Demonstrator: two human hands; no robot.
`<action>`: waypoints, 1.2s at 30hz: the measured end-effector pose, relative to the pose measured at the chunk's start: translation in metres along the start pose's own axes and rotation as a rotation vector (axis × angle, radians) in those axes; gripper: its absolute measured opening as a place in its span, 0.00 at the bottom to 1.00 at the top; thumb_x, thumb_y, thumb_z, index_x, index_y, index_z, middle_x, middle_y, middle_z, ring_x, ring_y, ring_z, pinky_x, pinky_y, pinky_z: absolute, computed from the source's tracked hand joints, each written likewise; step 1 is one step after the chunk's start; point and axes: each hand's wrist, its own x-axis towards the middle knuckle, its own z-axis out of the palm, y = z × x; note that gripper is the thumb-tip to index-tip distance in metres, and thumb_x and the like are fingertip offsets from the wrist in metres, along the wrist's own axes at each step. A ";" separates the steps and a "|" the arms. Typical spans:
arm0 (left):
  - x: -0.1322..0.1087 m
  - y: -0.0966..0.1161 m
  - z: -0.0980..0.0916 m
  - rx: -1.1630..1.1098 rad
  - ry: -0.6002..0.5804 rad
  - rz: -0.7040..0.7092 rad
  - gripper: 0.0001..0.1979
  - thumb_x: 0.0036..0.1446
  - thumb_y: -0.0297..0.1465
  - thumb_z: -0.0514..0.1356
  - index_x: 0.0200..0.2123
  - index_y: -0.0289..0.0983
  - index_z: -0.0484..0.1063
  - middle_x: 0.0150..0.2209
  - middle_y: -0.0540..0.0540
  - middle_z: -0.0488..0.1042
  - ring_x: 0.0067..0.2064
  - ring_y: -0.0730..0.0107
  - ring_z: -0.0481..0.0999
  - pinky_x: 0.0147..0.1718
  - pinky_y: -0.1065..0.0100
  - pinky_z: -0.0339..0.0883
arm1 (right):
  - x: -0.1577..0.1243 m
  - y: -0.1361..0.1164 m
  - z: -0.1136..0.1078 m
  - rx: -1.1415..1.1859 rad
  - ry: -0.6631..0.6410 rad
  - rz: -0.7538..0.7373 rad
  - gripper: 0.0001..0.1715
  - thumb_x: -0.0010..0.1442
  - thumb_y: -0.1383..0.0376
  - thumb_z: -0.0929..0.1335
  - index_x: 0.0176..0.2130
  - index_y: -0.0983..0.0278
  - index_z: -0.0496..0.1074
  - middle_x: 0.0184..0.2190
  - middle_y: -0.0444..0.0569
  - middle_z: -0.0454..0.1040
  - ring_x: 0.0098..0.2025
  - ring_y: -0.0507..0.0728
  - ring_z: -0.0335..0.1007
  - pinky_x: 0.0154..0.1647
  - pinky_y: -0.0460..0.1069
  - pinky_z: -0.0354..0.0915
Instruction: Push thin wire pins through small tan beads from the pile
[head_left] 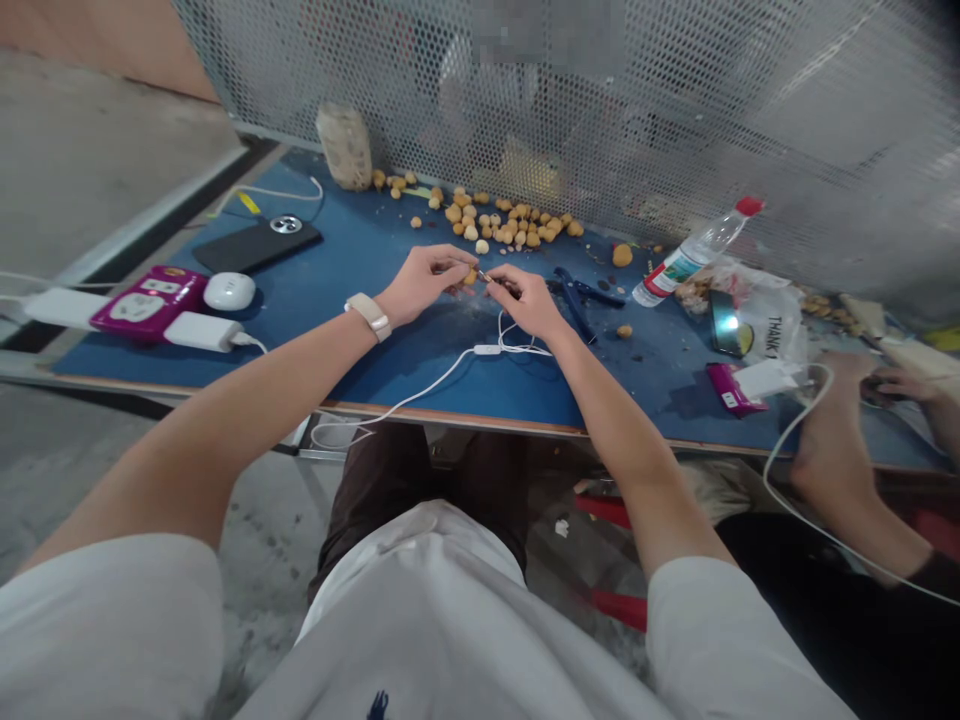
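Observation:
My left hand (pixel 427 284), with a pale watch band (pixel 369 314) on its wrist, is closed with its fingertips on a small tan nut-like piece (pixel 471 276). Meeting it from the right, my right hand (pixel 525 298) pinches a slim metal-tipped tool (pixel 484 276) against that piece. Most of the tool is hidden by my fingers. Below the right hand loops a white cord with an inline switch (pixel 487 350). Just right of that hand lie dark blue pliers (pixel 576 305). Behind both hands are several tan nut-like balls (pixel 517 225).
A perforated metal screen (pixel 420 90) rises behind the blue tabletop (pixel 360 260). On the left are a phone (pixel 255 247), an earbud case (pixel 229 291) and a purple power strip (pixel 154 300). At right stand a tilted bottle (pixel 697 250), a plastic bag (pixel 776 320) and another person's arm (pixel 840 450).

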 end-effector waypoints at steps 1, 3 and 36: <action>-0.001 0.001 0.001 -0.012 -0.003 -0.016 0.14 0.79 0.43 0.82 0.53 0.39 0.89 0.42 0.42 0.93 0.46 0.55 0.98 0.55 0.56 0.92 | 0.000 -0.002 -0.001 -0.004 -0.007 0.000 0.56 0.77 0.13 0.67 0.58 0.56 0.88 0.44 0.54 0.90 0.39 0.64 0.79 0.47 0.61 0.80; -0.002 0.004 0.003 -0.045 -0.002 -0.048 0.16 0.77 0.43 0.83 0.51 0.39 0.88 0.41 0.43 0.92 0.45 0.55 0.98 0.55 0.57 0.92 | -0.001 -0.004 -0.002 -0.006 -0.025 0.009 0.56 0.78 0.13 0.67 0.58 0.57 0.88 0.46 0.55 0.91 0.40 0.64 0.80 0.47 0.60 0.79; -0.006 0.008 0.004 -0.172 0.013 -0.194 0.16 0.72 0.41 0.88 0.47 0.38 0.91 0.42 0.40 0.93 0.47 0.53 0.99 0.62 0.49 0.96 | 0.003 -0.003 -0.009 -0.077 -0.103 0.047 0.45 0.79 0.22 0.72 0.47 0.59 0.90 0.41 0.56 0.92 0.36 0.64 0.77 0.43 0.60 0.70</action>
